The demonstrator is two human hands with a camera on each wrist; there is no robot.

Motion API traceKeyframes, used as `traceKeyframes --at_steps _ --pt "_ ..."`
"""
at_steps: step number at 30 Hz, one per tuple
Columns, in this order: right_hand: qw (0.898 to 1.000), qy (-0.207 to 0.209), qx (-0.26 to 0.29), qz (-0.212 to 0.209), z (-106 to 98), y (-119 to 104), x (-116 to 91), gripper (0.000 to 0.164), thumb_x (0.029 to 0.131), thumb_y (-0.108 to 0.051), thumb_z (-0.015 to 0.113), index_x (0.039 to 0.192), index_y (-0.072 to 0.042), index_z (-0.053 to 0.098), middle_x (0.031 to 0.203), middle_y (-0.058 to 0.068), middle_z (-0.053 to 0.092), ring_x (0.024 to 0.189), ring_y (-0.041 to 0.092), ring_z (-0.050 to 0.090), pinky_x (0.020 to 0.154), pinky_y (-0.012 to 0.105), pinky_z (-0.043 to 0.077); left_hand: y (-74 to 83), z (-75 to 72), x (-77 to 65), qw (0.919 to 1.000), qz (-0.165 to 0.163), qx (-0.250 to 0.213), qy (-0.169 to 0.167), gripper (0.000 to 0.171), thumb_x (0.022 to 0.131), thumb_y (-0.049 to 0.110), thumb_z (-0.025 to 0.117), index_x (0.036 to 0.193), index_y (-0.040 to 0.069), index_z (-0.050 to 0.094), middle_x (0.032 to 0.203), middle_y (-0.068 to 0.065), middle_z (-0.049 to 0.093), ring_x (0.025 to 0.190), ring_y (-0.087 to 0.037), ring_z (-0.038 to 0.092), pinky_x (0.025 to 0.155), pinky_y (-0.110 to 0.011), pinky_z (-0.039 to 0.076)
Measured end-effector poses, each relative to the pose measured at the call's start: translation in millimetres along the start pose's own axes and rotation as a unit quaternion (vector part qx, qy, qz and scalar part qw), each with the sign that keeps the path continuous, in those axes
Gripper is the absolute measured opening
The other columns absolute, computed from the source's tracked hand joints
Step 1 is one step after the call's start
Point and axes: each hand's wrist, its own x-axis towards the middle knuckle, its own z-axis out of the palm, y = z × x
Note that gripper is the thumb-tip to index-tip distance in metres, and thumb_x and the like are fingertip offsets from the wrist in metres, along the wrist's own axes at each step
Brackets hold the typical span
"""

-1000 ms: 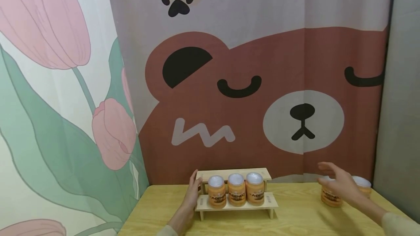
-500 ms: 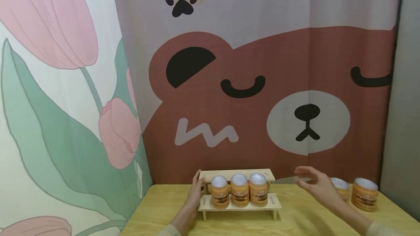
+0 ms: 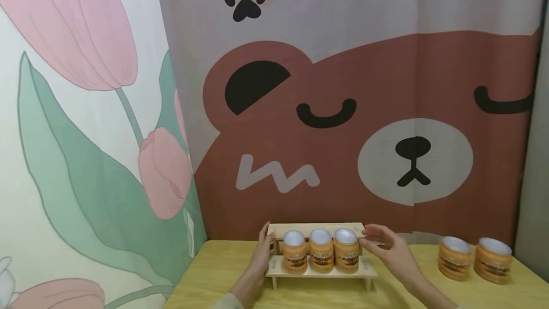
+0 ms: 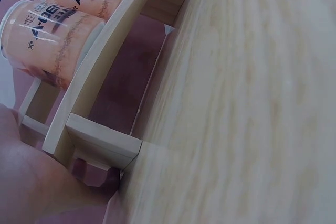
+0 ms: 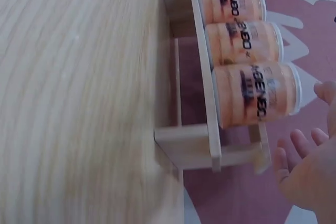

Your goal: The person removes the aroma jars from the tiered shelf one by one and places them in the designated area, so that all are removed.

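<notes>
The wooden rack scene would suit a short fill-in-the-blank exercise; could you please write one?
The wooden rack bears three cans on its ____ shelf.
Apart from the rack stand ____ other cans.
Compared with the left hand, the ____ hand is nearer those other cans.
Near the top of the curtain is a dark ____ print.

Missing words: lower; two; right; paw.

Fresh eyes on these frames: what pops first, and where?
Likely the huge closed-eyed bear printed on the backdrop behind the table. Next, three orange cans lined up on the lower step of a wooden rack, the left hand gripping its left end, the right hand beside its right. Two more cans stand far right.
</notes>
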Motion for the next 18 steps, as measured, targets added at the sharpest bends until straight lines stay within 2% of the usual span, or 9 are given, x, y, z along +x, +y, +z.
traceKeyframes --at_steps 5,11,14,18 --pt "0.999 0.002 0.032 0.017 10.3 4.5 -4.2 0.064 0.091 -0.037 0.078 0.142 -0.005 0.054 0.129 0.010 0.065 0.116 0.025 0.061 0.087 0.033 0.053 0.7 5.6 2.6 1.0000 0.003 -0.007 -0.002 0.074 0.105 0.056 0.044 0.165 0.022 0.016 0.162 -0.027 0.020 0.141 -0.052 0.028 0.111 -0.067 0.026" --pt "0.997 -0.004 0.055 0.061 22.8 13.9 -7.7 0.067 0.090 -0.034 0.080 0.143 -0.005 0.052 0.132 0.014 0.061 0.119 0.033 0.059 0.088 0.044 0.055 -0.2 6.3 2.9 0.9999 0.005 -0.013 -0.002 0.071 0.106 0.051 0.044 0.165 0.022 0.015 0.160 -0.027 0.024 0.139 -0.051 0.031 0.111 -0.065 0.028" --pt "0.997 -0.008 0.049 0.060 30.1 16.6 -8.7 0.067 0.090 -0.033 0.081 0.143 -0.004 0.052 0.131 0.015 0.061 0.119 0.035 0.060 0.090 0.047 0.055 -0.6 4.6 1.4 0.9999 0.005 -0.015 0.001 0.071 0.107 0.050 0.044 0.165 0.022 0.014 0.161 -0.027 0.022 0.139 -0.052 0.031 0.111 -0.066 0.027" --pt "0.996 -0.015 0.062 0.057 40.0 19.3 -10.3 0.068 0.089 -0.027 0.082 0.144 -0.003 0.051 0.131 0.015 0.061 0.117 0.034 0.061 0.089 0.044 0.055 -1.3 2.9 -0.4 0.9999 0.004 -0.013 -0.001 0.072 0.107 0.051 0.043 0.165 0.021 0.013 0.162 -0.027 0.020 0.139 -0.053 0.029 0.111 -0.067 0.026"
